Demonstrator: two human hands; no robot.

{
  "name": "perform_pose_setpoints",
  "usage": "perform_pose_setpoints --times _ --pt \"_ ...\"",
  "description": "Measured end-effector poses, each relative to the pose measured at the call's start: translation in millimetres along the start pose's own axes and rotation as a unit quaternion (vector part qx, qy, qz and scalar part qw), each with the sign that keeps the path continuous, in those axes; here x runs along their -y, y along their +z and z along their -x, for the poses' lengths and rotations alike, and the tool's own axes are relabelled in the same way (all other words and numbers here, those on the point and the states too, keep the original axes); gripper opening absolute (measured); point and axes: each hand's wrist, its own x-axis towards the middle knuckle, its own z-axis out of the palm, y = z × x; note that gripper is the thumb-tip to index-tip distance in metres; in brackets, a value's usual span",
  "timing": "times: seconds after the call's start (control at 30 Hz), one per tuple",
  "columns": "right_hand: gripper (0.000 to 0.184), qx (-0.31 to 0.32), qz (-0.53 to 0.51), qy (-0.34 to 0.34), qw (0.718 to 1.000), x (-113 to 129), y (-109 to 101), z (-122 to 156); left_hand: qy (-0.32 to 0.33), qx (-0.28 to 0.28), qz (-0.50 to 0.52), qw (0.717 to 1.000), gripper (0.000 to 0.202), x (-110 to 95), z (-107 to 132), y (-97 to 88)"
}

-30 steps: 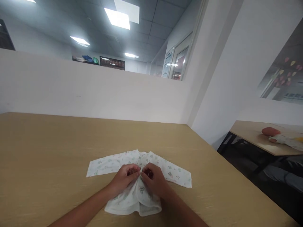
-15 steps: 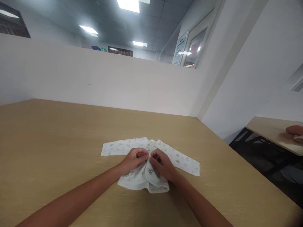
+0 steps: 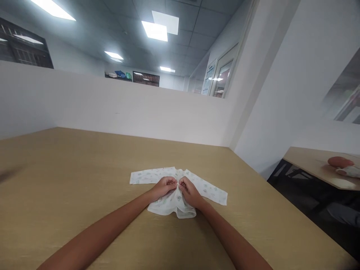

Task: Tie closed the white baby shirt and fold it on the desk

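Note:
A small white baby shirt (image 3: 209, 189) with a pale printed pattern lies flat on the wooden table (image 3: 70, 176), sleeves spread to either side. My left hand (image 3: 164, 186) and my right hand (image 3: 189, 191) meet at the middle of the shirt's front. Both are closed in a pinch on the cloth where the two front edges come together. The fabric under my fingers bunches up slightly, and the lower hem curls toward me.
A white partition wall (image 3: 112, 108) runs along the table's far edge and meets a white wall on the right. Beyond the table's right edge a second table (image 3: 312, 163) holds a reddish round object (image 3: 339, 162) and a pale cloth.
My hands keep pinching the same spot on the shirt's front. The view has shifted, so the shirt looks smaller and farther away than a second ago.

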Motion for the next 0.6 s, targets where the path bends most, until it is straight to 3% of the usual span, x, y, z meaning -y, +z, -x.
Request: perform_pose_setpoints --times 0.3,0.5,0.6 --pt "0.024 -0.007 -0.024 0.026 0.999 4.5 -0.2 1.1 0.038 -0.047 -0.02 0.998 0.042 6.4 1.2 4.3" --pt "0.027 -0.023 -0.057 0.051 0.997 1.0 -0.9 -0.5 0.115 -0.162 -0.188 0.962 0.024 -4.9 13.5 13.7" --pt "0.024 -0.026 -0.044 0.054 0.997 -2.2 -0.8 -0.3 0.12 -0.168 -0.207 0.956 0.023 -3.8 12.7 15.1"
